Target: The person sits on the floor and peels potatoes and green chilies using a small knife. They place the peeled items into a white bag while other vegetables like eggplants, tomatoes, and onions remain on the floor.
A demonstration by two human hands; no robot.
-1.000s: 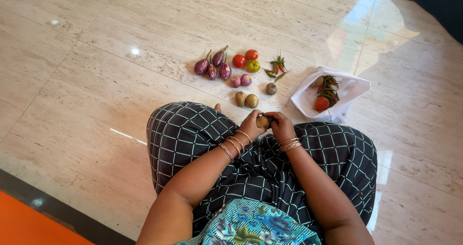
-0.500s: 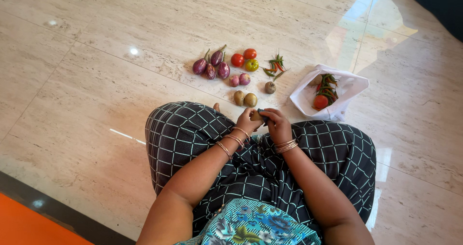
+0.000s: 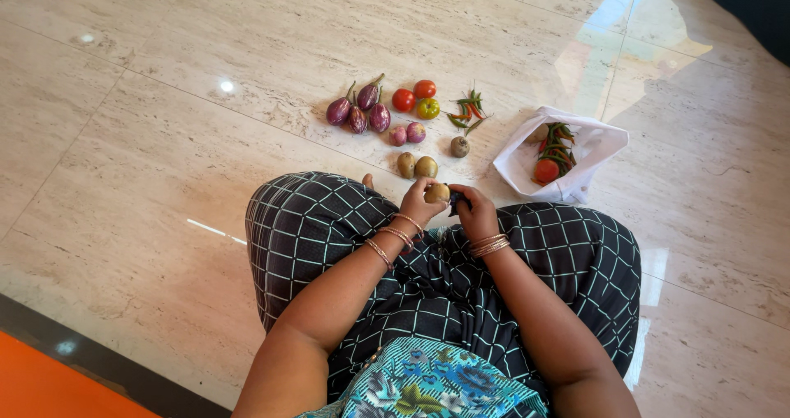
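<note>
Two hands meet over the lap of a person seated on the pale stone floor, legs folded under black checked cloth. At 2 o'clock from the hands lies the white bag, open, with a tomato and chillies inside. At 12 o'clock, well apart from the lap, the sorted groups lie in a row: purple brinjals, three tomatoes, loose chillies, two small pink onions, one round brown piece, and two potatoes nearest the knees.

The left hand grips a brown potato at its fingertips. The right hand is closed narrow around a small dark object, too small to identify, touching the potato at 3 o'clock.

Change since one second ago: the potato has turned in the grip and now sits higher and more exposed; both hands have shifted slightly toward 12 o'clock. Judgement: work on this potato is ongoing; it has not joined the pair on the floor.
</note>
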